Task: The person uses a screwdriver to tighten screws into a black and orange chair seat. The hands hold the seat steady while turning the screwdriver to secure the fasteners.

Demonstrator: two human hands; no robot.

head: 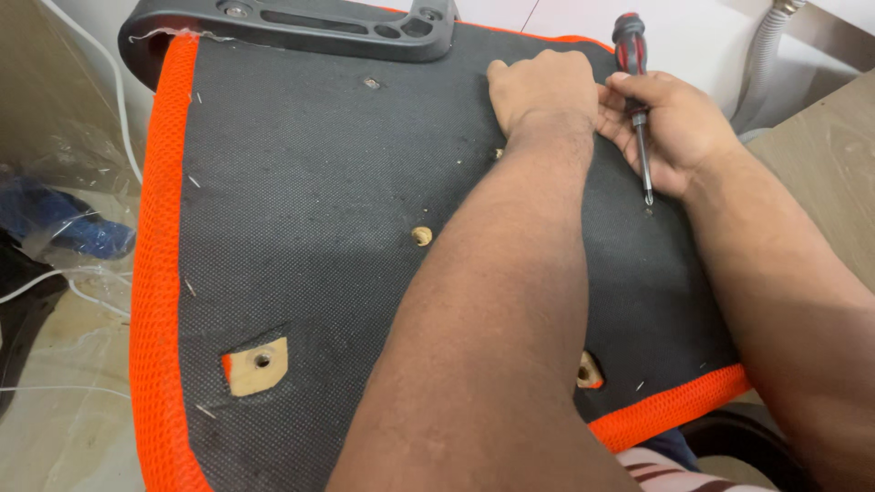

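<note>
An upturned chair seat [301,200] lies before me, its underside covered in black fabric with an orange mesh border [157,273]. My left hand [540,89] rests fisted, knuckles down, on the fabric near the far edge. My right hand [674,128] holds a screwdriver [635,100] with a red and black handle; its tip points down at the fabric on the right side of the seat. Wooden patches with screw holes [259,363] show through cut-outs in the fabric, and a small hole [421,235] sits near the middle.
A black plastic armrest bracket [301,27] is fixed at the seat's far edge. Clear plastic wrapping and a blue item [55,223] lie on the floor at left with white cables. A grey corrugated hose [766,55] runs at top right.
</note>
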